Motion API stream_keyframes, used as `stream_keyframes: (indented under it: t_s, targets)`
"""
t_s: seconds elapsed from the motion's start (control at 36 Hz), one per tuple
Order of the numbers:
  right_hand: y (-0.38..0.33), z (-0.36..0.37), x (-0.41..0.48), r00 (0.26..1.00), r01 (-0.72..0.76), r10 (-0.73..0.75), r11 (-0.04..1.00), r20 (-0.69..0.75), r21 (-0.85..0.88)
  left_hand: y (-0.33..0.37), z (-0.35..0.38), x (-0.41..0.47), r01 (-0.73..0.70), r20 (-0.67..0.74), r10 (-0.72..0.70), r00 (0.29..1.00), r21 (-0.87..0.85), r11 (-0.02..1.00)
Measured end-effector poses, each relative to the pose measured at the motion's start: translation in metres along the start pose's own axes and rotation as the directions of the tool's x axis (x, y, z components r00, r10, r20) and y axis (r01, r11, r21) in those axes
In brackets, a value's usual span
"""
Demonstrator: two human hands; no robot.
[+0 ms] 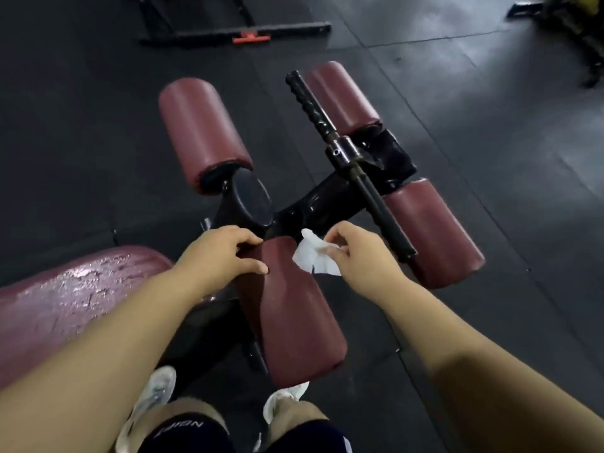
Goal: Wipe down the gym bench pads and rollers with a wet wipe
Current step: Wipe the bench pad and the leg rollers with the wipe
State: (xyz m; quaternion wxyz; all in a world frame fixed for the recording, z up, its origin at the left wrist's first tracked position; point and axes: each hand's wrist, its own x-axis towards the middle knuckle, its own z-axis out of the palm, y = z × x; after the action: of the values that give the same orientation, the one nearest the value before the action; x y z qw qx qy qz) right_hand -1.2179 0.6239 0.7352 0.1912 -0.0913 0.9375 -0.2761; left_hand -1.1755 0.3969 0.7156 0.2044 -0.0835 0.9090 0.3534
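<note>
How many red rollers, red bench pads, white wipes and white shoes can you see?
Red rollers: 4
Red bench pad: 1
White wipe: 1
White shoes: 2
Total: 8

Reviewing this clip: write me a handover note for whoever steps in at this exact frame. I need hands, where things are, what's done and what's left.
Left hand: grips the far end of the near roller.
Right hand: pinches the wipe at that roller's right edge; contact unclear.
Things: bench pad lower left; far-left roller, far-right roller and right roller beyond.
Done: bench pad looks wet and glossy, so probably wiped.
Left: near roller, then likely the other three, which show no clear wetness.
</note>
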Motion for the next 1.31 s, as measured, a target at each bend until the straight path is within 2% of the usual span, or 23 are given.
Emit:
stream_keyframes:
  t_s: [0.14,0.19,0.25,0.36,0.47,0.56,0.72,0.89,1.0,1.11,1.22,1.31]
  targets:
    - [-0.010,0.008,0.021,0.971,0.157,-0.174,0.981,0.162,0.116,0.000,0.017,-0.014,0.043,-0.125,-0.066,0.990,-0.175,0.984]
    - [-0.020,0.014,0.023,0.938,0.153,-0.210,0.964,0.275,0.216,0.000,0.023,-0.019,0.051,-0.169,-0.077,0.983,-0.154,0.987]
    - [-0.027,0.017,0.025,0.926,0.106,-0.196,0.956,0.323,0.274,0.002,0.028,-0.024,0.056,-0.195,-0.078,0.978,-0.114,0.992]
    - [-0.020,0.022,0.024,0.937,0.068,-0.181,0.933,0.298,0.353,0.007,0.039,-0.037,0.067,-0.182,-0.081,0.980,-0.077,0.995]
    - [-0.008,0.030,0.006,0.959,0.174,-0.222,0.952,0.178,0.251,0.008,0.053,-0.051,0.080,-0.192,-0.094,0.977,-0.080,0.994]
    - [-0.001,0.035,-0.016,0.960,0.194,-0.234,0.951,0.152,0.240,0.005,0.063,-0.058,0.064,-0.227,-0.082,0.970,-0.083,0.994]
    - [0.034,0.041,-0.071,0.931,0.301,-0.341,0.920,0.130,0.252,0.004,0.081,-0.071,0.030,-0.284,-0.048,0.958,-0.068,0.997]
    - [0.057,0.042,-0.099,0.896,0.407,-0.426,0.900,0.124,0.155,0.012,0.089,-0.083,0.076,-0.243,-0.093,0.966,-0.077,0.994]
    - [0.052,0.047,-0.084,0.887,0.450,-0.460,0.880,0.032,0.153,0.021,0.091,-0.084,0.131,-0.222,-0.133,0.966,-0.022,0.991]
    - [0.038,0.051,-0.042,0.901,0.433,-0.432,0.889,-0.041,0.145,0.029,0.096,-0.082,0.184,-0.237,-0.175,0.956,0.014,0.983]
    - [0.013,0.045,-0.001,0.914,0.397,-0.406,0.885,-0.015,0.245,0.032,0.104,-0.079,0.239,-0.247,-0.237,0.940,-0.022,0.971]
    - [0.002,0.046,0.026,0.907,0.399,-0.420,0.886,0.042,0.237,0.029,0.114,-0.075,0.278,-0.231,-0.298,0.926,-0.116,0.953]
